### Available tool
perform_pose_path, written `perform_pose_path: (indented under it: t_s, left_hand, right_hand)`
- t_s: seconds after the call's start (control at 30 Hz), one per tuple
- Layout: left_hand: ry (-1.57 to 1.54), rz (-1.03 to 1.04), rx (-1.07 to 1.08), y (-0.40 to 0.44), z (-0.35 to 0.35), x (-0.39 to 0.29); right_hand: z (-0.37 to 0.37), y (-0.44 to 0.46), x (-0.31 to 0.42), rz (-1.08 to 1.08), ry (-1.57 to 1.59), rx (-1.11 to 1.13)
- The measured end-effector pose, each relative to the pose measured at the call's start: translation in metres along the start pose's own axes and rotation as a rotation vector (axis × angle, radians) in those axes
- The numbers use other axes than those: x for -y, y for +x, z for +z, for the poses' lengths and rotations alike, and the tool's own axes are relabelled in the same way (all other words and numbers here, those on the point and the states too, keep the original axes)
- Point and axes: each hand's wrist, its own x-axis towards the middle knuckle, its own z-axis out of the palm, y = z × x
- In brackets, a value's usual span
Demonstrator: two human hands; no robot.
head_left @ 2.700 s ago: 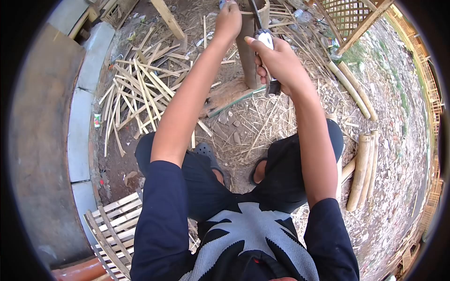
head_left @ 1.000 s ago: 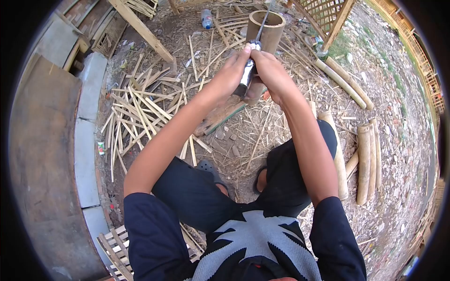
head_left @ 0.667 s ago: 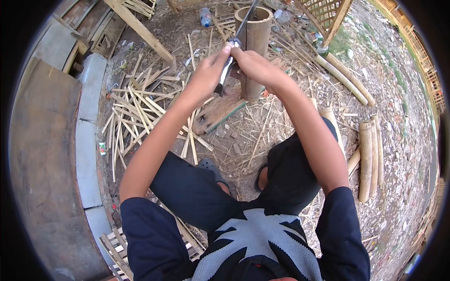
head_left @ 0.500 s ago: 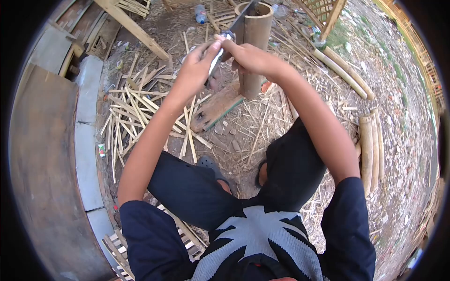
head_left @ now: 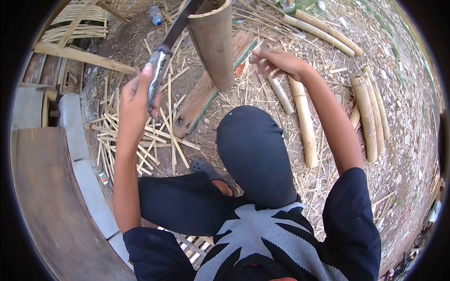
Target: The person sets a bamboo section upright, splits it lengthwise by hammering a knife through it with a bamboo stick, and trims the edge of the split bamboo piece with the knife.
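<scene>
A long-bladed knife [head_left: 159,65] is in my left hand [head_left: 137,99], my fingers wrapped round its taped silver handle. Its dark blade slants up to the rim of a thick hollow bamboo tube [head_left: 213,47], touching or overlapping it. The tube leans a little, its lower end by a worn wooden plank [head_left: 194,100] on the ground. My right hand [head_left: 277,63] is off to the right of the tube, fingers loosely curled and apart, holding nothing. Just below it on the ground lies a short bamboo piece [head_left: 281,96].
Split bamboo strips [head_left: 154,140] are heaped at the left. Bamboo poles [head_left: 304,124] lie on the right, with more cut lengths [head_left: 368,112] beyond. A wooden beam [head_left: 84,57] crosses the upper left, near a plastic bottle [head_left: 156,16]. Concrete blocks [head_left: 93,192] edge the left side.
My right hand has let go of the knife handle and moved right. The knife has moved left in my left hand. The view has shifted, and my right knee has swung inward.
</scene>
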Motion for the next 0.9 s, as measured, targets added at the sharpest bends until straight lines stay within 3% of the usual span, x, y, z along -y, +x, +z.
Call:
perform_pose_path:
  t_s: [0.27,0.47,0.63,0.77,0.9]
  left_hand:
    - [-0.033,-0.059,0.0,0.0,0.014,-0.004]
    - [-0.087,-0.111,-0.054,0.001,0.017,-0.004]
    - [-0.122,-0.116,-0.035,0.003,0.012,-0.003]
    - [-0.101,-0.188,-0.227,0.0,0.03,-0.013]
    - [-0.243,-0.181,0.041,0.0,0.003,-0.01]
  right_hand:
    - [-0.016,0.037,-0.217,0.432,0.176,-0.234]
    - [0.015,0.072,-0.326,0.467,-0.151,-0.47]
    - [0.041,0.08,-0.345,0.299,-0.439,-0.542]
    - [0.054,0.074,-0.33,0.32,-0.552,-0.526]
    - [0.063,0.083,-0.324,0.383,-0.674,-0.554]
